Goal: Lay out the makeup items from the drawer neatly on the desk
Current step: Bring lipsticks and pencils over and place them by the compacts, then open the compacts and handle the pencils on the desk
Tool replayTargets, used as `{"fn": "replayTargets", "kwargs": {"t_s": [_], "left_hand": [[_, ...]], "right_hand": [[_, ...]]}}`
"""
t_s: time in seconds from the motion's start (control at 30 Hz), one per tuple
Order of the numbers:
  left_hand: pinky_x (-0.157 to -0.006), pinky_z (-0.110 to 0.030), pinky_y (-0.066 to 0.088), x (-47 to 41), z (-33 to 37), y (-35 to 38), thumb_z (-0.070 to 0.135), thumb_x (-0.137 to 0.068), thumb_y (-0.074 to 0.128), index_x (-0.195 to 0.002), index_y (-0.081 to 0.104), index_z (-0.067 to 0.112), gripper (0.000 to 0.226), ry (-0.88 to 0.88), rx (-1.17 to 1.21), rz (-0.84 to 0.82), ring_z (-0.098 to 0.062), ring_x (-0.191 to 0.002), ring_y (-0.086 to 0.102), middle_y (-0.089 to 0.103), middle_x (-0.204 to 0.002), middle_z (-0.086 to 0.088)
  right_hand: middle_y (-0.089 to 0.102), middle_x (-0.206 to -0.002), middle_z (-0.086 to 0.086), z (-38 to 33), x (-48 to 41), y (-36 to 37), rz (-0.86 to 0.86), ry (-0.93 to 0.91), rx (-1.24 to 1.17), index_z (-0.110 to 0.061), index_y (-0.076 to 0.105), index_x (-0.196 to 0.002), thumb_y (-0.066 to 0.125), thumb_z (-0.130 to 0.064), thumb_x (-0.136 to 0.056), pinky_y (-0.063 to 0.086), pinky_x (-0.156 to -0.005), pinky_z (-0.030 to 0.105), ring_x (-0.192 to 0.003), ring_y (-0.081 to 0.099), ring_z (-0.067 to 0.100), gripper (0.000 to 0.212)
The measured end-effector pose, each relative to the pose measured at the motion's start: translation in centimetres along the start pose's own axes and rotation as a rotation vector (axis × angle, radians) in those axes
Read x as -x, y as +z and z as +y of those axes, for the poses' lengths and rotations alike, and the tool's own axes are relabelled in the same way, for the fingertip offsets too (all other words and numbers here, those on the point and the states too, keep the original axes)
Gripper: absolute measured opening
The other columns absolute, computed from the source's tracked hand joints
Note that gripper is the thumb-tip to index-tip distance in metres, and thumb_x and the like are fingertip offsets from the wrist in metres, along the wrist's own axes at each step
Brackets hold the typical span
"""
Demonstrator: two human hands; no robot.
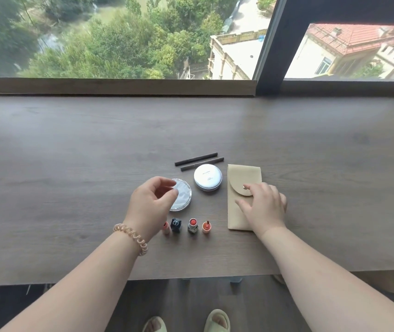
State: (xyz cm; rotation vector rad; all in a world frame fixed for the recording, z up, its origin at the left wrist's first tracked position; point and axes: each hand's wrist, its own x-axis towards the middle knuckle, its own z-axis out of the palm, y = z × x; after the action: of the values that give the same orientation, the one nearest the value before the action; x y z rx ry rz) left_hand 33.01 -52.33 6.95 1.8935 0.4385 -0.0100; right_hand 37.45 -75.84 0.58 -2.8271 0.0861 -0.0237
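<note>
Makeup items lie grouped on the brown desk [71,164]. Two dark pencils [197,158] lie side by side at the back. In front of them sit a white round compact [207,176] and a silver round compact [183,195]. Several lipsticks stand in a row near me: a pink one [166,227], a dark blue one [176,224], an open coral one [192,225] and an orange one [206,226]. A beige flap pouch [242,178] lies to the right. My left hand [150,207] hovers over the silver compact, fingers loosely curled, holding nothing. My right hand [261,207] rests flat on the pouch.
The desk runs along a wooden sill [114,86] under a big window with a dark frame post [277,49]. The desk's front edge is close to me; my slippered feet [186,323] show on the floor below.
</note>
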Motion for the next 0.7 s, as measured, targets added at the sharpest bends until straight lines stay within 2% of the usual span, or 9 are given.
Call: {"fn": "replayTargets", "kwargs": {"t_s": [0.1, 0.13, 0.23, 0.3, 0.37, 0.43, 0.5, 0.57, 0.7], "left_hand": [[-0.047, -0.024, 0.048, -0.2, 1.1, 1.5, 0.017, -0.085, 0.064, -0.091, 0.067, 0.021, 0.008, 0.017, -0.031, -0.041, -0.005, -0.057, 0.054, 0.068, -0.083, 0.003], [-0.049, -0.024, 0.049, -0.3, 1.4, 1.8, 0.017, -0.085, 0.064, -0.091, 0.067, 0.022, 0.008, 0.029, -0.040, -0.053, -0.006, -0.059, 0.056, 0.068, -0.082, 0.004], [-0.069, -0.023, 0.051, -0.4, 2.4, 3.1, 0.016, -0.084, 0.065, -0.088, 0.066, 0.024, 0.009, 0.073, -0.039, -0.077, -0.009, -0.075, 0.063, 0.069, -0.082, 0.004], [-0.074, -0.026, 0.053, -0.4, 2.9, 3.7, 0.017, -0.084, 0.066, -0.089, 0.067, 0.022, 0.008, 0.078, -0.036, -0.094, -0.011, -0.080, 0.065, 0.071, -0.084, 0.003], [-0.070, -0.023, 0.053, -0.5, 3.4, 4.3, 0.016, -0.084, 0.066, -0.091, 0.068, 0.020, 0.009, 0.083, -0.025, -0.104, -0.011, -0.079, 0.065, 0.071, -0.085, 0.001], [-0.060, -0.017, 0.050, -0.6, 4.1, 4.8, 0.015, -0.084, 0.065, -0.092, 0.068, 0.018, 0.009, 0.089, -0.005, -0.109, -0.009, -0.071, 0.062, 0.070, -0.084, 0.000], [-0.062, -0.022, 0.050, -0.6, 4.7, 5.3, 0.013, -0.084, 0.064, -0.091, 0.068, 0.017, 0.009, 0.089, 0.026, -0.108, -0.010, -0.070, 0.060, 0.071, -0.085, -0.003], [-0.070, -0.030, 0.053, -0.7, 5.2, 5.8, 0.013, -0.084, 0.064, -0.089, 0.068, 0.019, 0.009, 0.086, 0.040, -0.102, -0.013, -0.074, 0.062, 0.072, -0.087, -0.007], [-0.073, -0.032, 0.053, -1.4, 5.4, 5.8, 0.012, -0.083, 0.064, -0.083, 0.066, 0.024, 0.012, 0.084, 0.026, -0.053, -0.015, -0.076, 0.063, 0.071, -0.084, -0.004]], "right_hand": [[0.059, -0.117, -0.005, -0.3, -1.6, 0.3, -0.033, -0.001, 0.042, -0.030, 0.060, -0.118, 0.067, -0.045, -0.078, 0.027, -0.096, 0.037, -0.118, 0.045, 0.020, 0.043], [0.059, -0.115, -0.004, -0.4, -2.0, 0.4, -0.036, -0.003, 0.062, -0.030, 0.061, -0.115, 0.067, -0.044, -0.078, 0.026, -0.096, 0.036, -0.117, 0.045, 0.020, 0.040], [0.059, -0.104, -0.001, -0.2, -2.5, 1.0, -0.003, -0.025, 0.123, -0.025, 0.066, -0.097, 0.063, -0.040, -0.082, 0.023, -0.094, 0.036, -0.108, 0.049, 0.022, 0.021], [0.063, -0.094, 0.001, -0.2, -2.6, 1.4, 0.038, -0.063, 0.136, -0.020, 0.069, -0.087, 0.059, -0.032, -0.086, 0.018, -0.099, 0.039, -0.101, 0.054, 0.025, 0.015], [0.065, -0.080, 0.003, 0.0, -2.8, 1.4, 0.131, -0.110, 0.137, -0.016, 0.070, -0.075, 0.063, -0.021, -0.083, 0.014, -0.102, 0.043, -0.093, 0.059, 0.027, 0.012], [0.066, -0.069, 0.002, 0.0, -3.1, 0.7, 0.249, -0.123, 0.129, -0.015, 0.068, -0.066, 0.068, -0.016, -0.077, 0.015, -0.101, 0.045, -0.087, 0.064, 0.028, 0.012], [0.068, -0.067, 0.000, 0.1, -3.3, -0.4, 0.313, -0.145, 0.118, -0.016, 0.067, -0.063, 0.063, -0.018, -0.074, 0.018, -0.099, 0.044, -0.089, 0.067, 0.026, 0.012], [0.069, -0.065, -0.002, 0.2, -3.3, -1.5, 0.334, -0.183, 0.133, -0.017, 0.068, -0.062, 0.061, -0.021, -0.071, 0.019, -0.098, 0.044, -0.089, 0.068, 0.025, 0.012], [0.067, -0.063, -0.002, -0.2, -3.0, -2.0, 0.251, -0.255, 0.243, -0.017, 0.068, -0.057, 0.078, -0.017, -0.065, 0.020, -0.098, 0.047, -0.090, 0.068, 0.024, 0.012]]}}
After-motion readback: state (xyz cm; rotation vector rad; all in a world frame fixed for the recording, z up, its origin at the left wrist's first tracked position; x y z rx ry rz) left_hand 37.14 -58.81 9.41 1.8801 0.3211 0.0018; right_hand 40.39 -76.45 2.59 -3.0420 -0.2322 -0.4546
